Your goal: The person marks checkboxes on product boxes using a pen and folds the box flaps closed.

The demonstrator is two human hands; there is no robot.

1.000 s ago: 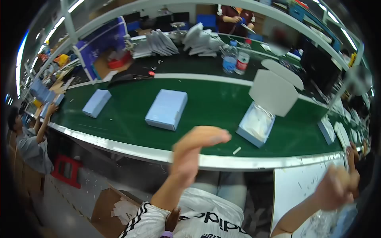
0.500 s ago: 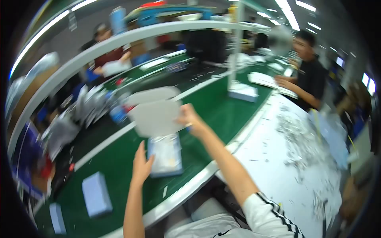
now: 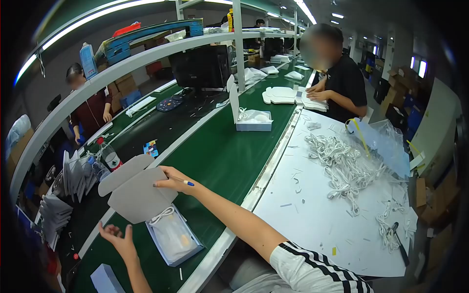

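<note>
My right hand (image 3: 172, 179) grips the edge of the raised grey lid (image 3: 137, 198) of an open light-blue box. A pen (image 3: 185, 182) with a blue end is tucked in the same hand. Inside the box (image 3: 186, 257) lie a white cable (image 3: 162, 215) and a translucent bag (image 3: 173, 239); what the bag contains is unclear. Left of the box, my left hand (image 3: 119, 240) is open and empty, its fingers spread below the lid. A closed light-blue box (image 3: 106, 281) lies near it on the green belt (image 3: 215, 166).
Another open box (image 3: 254, 126) stands farther up the belt. White cables (image 3: 337, 161) are heaped on the white table (image 3: 278, 234) at right, beside a black-handled tool (image 3: 400, 244). A co-worker (image 3: 342, 73) handles a white carton (image 3: 312, 101). Bottles (image 3: 110, 156) stand left.
The view has swung right, so the belt and boxes appear farther left. My left hand has moved away from the box's side and spread its fingers. My right hand still holds the lid.
</note>
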